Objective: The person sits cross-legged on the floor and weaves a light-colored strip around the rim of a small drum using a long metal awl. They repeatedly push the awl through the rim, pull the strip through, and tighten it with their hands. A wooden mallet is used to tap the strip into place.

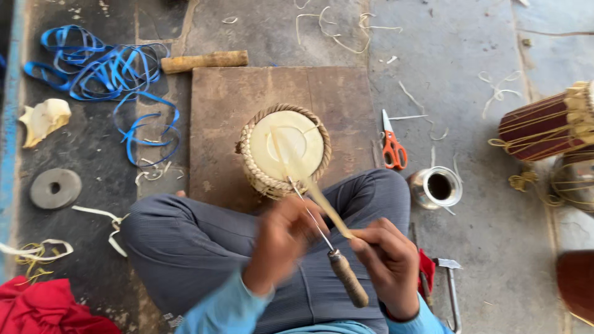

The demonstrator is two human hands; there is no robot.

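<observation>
A small drum (286, 148) with a pale skin head and a braided rim stands on a brown board (223, 99) in front of my crossed legs. A pale strap (322, 201) runs from the drum head down to my hands. My right hand (390, 263) grips a metal awl with a wooden handle (348, 278) and pinches the strap's end. My left hand (284, 238) is blurred and closed around the strap next to the awl's shaft.
Orange-handled scissors (393, 148) and a steel cup (437, 187) lie right of the board. Blue ribbon (105, 74), a wooden stick (204, 60), a shell (44, 119) and a metal ring (55, 188) lie left. Another drum (544, 124) is at the right, red cloth (49, 309) bottom left.
</observation>
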